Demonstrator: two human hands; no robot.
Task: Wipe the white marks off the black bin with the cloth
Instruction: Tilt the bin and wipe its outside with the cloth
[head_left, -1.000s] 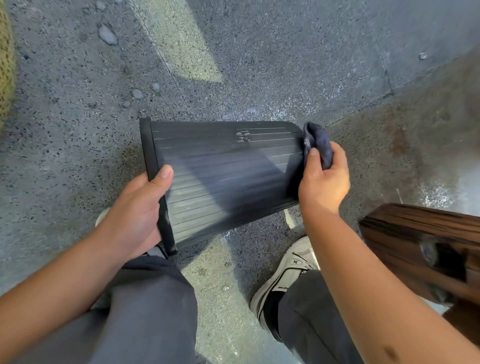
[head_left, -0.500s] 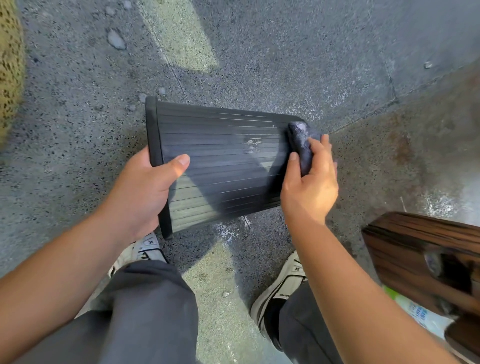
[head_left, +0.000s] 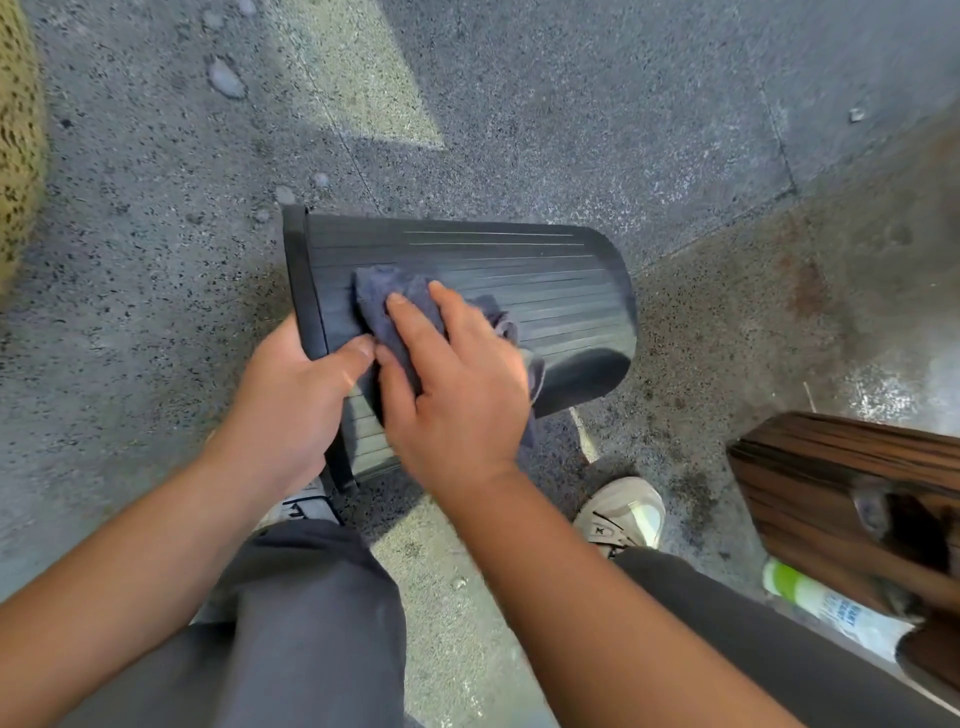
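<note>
left hand (head_left: 291, 400) grips the rim of the black ribbed bin (head_left: 545, 291); right hand (head_left: 457, 389) presses flat on the dark blue cloth (head_left: 376, 299).

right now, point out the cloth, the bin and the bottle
cloth (head_left: 373, 297), head view, bare fold near the rim
bin (head_left: 545, 280), head view, ribbed side wall
bottle (head_left: 782, 576), head view, green band

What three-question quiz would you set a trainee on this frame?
1. True or false: the bin stands upright on the floor.
2. What does the right hand press on the bin? A) a sponge B) a cloth C) a brush
3. Fill in: the left hand grips the bin by its ____.

Key: 1 false, it lies on its side; 2 B; 3 rim.
</note>
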